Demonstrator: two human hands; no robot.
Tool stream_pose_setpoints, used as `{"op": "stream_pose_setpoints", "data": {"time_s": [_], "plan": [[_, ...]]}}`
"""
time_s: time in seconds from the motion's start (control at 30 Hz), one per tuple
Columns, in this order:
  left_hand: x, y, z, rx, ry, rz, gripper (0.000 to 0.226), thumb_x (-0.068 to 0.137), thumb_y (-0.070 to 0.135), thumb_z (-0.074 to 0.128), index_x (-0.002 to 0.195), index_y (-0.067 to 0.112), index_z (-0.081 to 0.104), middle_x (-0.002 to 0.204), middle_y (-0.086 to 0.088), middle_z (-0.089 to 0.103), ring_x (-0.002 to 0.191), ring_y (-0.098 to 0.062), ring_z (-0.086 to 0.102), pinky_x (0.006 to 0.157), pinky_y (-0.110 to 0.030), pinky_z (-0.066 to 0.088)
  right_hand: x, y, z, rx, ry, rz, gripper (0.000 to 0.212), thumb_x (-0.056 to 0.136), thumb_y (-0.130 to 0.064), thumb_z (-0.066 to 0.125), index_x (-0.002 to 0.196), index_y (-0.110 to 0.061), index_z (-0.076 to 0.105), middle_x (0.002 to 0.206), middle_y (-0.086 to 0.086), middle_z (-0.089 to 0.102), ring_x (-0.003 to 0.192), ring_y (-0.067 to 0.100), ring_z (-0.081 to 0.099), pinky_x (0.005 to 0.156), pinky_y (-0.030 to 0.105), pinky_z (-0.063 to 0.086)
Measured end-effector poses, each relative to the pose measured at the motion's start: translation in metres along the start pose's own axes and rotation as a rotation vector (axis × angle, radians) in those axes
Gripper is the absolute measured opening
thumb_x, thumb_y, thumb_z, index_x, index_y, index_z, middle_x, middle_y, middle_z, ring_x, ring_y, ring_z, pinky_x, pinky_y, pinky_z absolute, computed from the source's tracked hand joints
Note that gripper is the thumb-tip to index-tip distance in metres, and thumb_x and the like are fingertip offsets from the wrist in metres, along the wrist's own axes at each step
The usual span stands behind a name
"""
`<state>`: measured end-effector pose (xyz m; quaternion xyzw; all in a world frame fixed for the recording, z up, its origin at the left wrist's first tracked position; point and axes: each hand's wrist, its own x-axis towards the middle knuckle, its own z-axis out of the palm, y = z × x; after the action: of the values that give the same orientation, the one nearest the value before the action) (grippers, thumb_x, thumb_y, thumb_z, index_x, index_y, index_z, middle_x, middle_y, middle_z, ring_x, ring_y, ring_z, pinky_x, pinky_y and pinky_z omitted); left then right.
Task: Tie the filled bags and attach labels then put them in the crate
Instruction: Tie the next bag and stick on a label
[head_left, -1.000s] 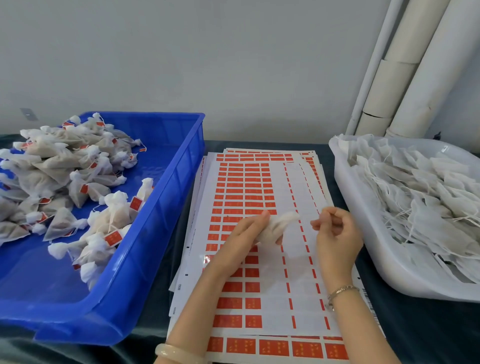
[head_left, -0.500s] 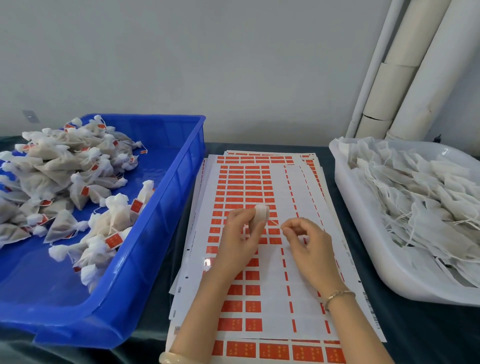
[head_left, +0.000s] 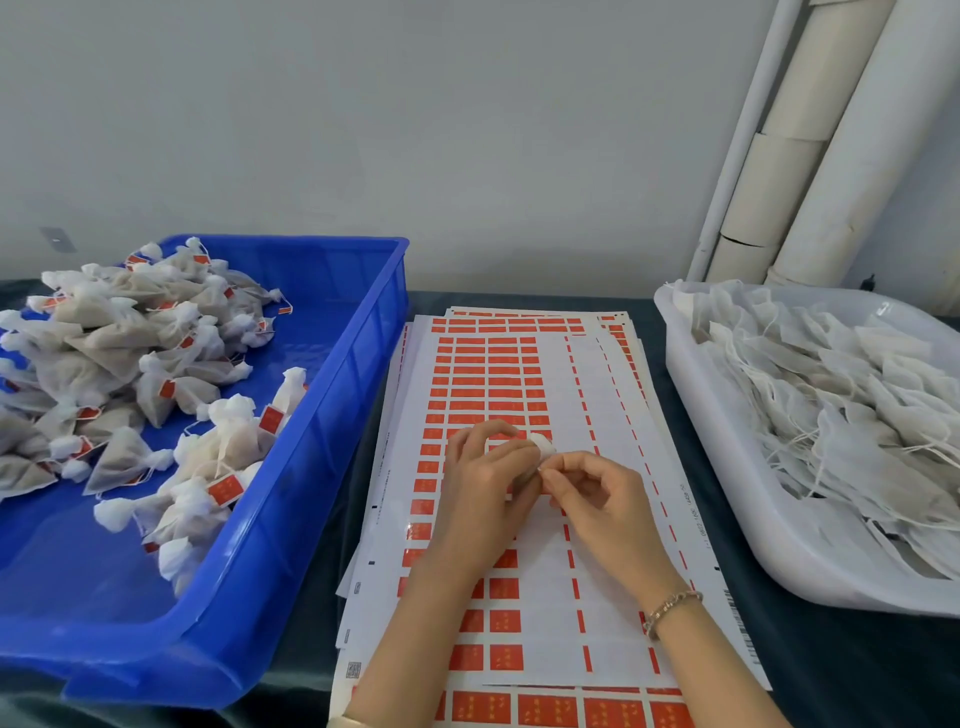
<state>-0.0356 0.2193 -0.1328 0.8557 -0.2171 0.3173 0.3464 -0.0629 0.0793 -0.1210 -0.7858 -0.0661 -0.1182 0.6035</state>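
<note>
My left hand (head_left: 485, 480) grips a small white filled bag (head_left: 542, 445) above the label sheets (head_left: 524, 519); only the bag's bunched top shows past the fingers. My right hand (head_left: 592, 493) meets it from the right, its fingertips pinching at the bag, likely its string, which is too thin to see. The sheets carry rows of red labels (head_left: 488, 384). The blue crate (head_left: 311, 467) on the left holds several tied bags with red labels (head_left: 156, 374).
A white tub (head_left: 727, 493) on the right is heaped with untied white bags and strings (head_left: 841, 395). A dark cloth covers the table (head_left: 831, 665). White pipes (head_left: 810, 156) stand against the wall at the back right.
My right hand has moved left and now meets the left hand at the bag. The bag, stretched out a second ago, is now bunched up in the left hand's fingers.
</note>
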Motion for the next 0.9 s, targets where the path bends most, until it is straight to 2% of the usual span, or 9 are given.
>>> {"op": "stream_pose_setpoints", "data": {"time_s": [0.1, 0.2, 0.3, 0.4, 0.47, 0.53, 0.6, 0.77, 0.9], "plan": [[0.0, 0.0, 0.001, 0.037, -0.04, 0.054, 0.011, 0.086, 0.025, 0.066, 0.093, 0.023, 0.074, 0.098, 0.009, 0.071, 0.111, -0.01, 0.051, 0.098, -0.035, 0.037, -0.001, -0.001, 0.001, 0.007, 0.002, -0.011, 0.011, 0.084, -0.022, 0.069, 0.09, -0.032, 0.069, 0.082, -0.017, 0.07, 0.084, 0.004, 0.066, 0.073, 0.014, 0.053], [0.0, 0.0, 0.001, 0.049, -0.078, 0.07, 0.014, 0.089, 0.019, 0.06, 0.097, 0.02, 0.072, 0.1, 0.006, 0.07, 0.111, -0.012, 0.051, 0.099, -0.029, 0.035, -0.001, -0.004, 0.002, 0.064, -0.035, -0.039, 0.008, 0.084, -0.022, 0.069, 0.09, -0.028, 0.07, 0.084, -0.014, 0.071, 0.083, 0.007, 0.067, 0.072, 0.015, 0.053], [0.002, 0.0, -0.001, -0.148, -0.149, -0.174, 0.019, 0.098, 0.018, 0.048, 0.099, 0.019, 0.067, 0.106, 0.009, 0.064, 0.109, -0.01, 0.051, 0.096, -0.026, 0.042, 0.0, -0.008, 0.0, 0.189, 0.034, -0.012, 0.019, 0.084, -0.036, 0.063, 0.096, -0.024, 0.07, 0.087, -0.009, 0.072, 0.08, 0.011, 0.068, 0.07, 0.018, 0.055], [0.006, 0.009, -0.008, -0.515, -0.163, -0.379, 0.03, 0.098, 0.038, 0.039, 0.093, 0.024, 0.064, 0.09, 0.016, 0.064, 0.091, -0.005, 0.059, 0.082, -0.019, 0.048, 0.002, -0.003, -0.001, 0.069, 0.127, -0.017, 0.023, 0.086, -0.041, 0.058, 0.108, -0.034, 0.063, 0.099, -0.023, 0.066, 0.092, 0.0, 0.062, 0.074, 0.013, 0.052], [0.009, 0.017, -0.012, -0.673, -0.191, -0.441, 0.027, 0.095, 0.04, 0.038, 0.09, 0.028, 0.062, 0.084, 0.021, 0.064, 0.085, 0.001, 0.06, 0.074, -0.009, 0.047, 0.002, -0.001, 0.002, 0.01, 0.06, -0.013, 0.026, 0.087, -0.042, 0.057, 0.112, -0.04, 0.058, 0.103, -0.028, 0.062, 0.097, -0.005, 0.057, 0.076, 0.009, 0.05], [0.009, 0.022, -0.015, -0.719, -0.22, -0.468, 0.024, 0.093, 0.041, 0.039, 0.093, 0.031, 0.061, 0.086, 0.029, 0.064, 0.088, 0.007, 0.06, 0.073, -0.003, 0.044, 0.001, -0.001, 0.005, 0.01, -0.015, 0.001, 0.024, 0.084, -0.047, 0.054, 0.108, -0.043, 0.058, 0.101, -0.028, 0.064, 0.098, -0.007, 0.057, 0.079, 0.009, 0.049], [0.008, 0.022, -0.015, -0.738, -0.208, -0.488, 0.023, 0.092, 0.042, 0.04, 0.093, 0.033, 0.061, 0.087, 0.032, 0.064, 0.09, 0.01, 0.059, 0.072, -0.002, 0.043, 0.001, -0.001, 0.004, 0.014, -0.018, -0.015, 0.019, 0.083, -0.048, 0.056, 0.101, -0.043, 0.061, 0.097, -0.03, 0.065, 0.096, -0.005, 0.059, 0.077, 0.008, 0.048], [0.008, 0.017, -0.011, -0.693, -0.204, -0.464, 0.018, 0.098, 0.026, 0.047, 0.095, 0.026, 0.065, 0.086, 0.017, 0.064, 0.086, -0.001, 0.059, 0.076, -0.011, 0.047, 0.002, 0.001, 0.002, 0.019, 0.04, -0.009, 0.016, 0.085, -0.032, 0.067, 0.1, -0.032, 0.064, 0.091, -0.021, 0.068, 0.091, 0.001, 0.063, 0.074, 0.012, 0.051], [0.009, 0.014, -0.01, -0.683, -0.176, -0.511, 0.018, 0.097, 0.024, 0.052, 0.094, 0.017, 0.068, 0.087, 0.004, 0.066, 0.083, -0.008, 0.06, 0.074, -0.014, 0.05, 0.001, -0.001, 0.001, 0.019, 0.09, -0.031, 0.014, 0.083, -0.028, 0.07, 0.095, -0.032, 0.065, 0.089, -0.024, 0.068, 0.088, -0.002, 0.064, 0.071, 0.008, 0.049]]}}
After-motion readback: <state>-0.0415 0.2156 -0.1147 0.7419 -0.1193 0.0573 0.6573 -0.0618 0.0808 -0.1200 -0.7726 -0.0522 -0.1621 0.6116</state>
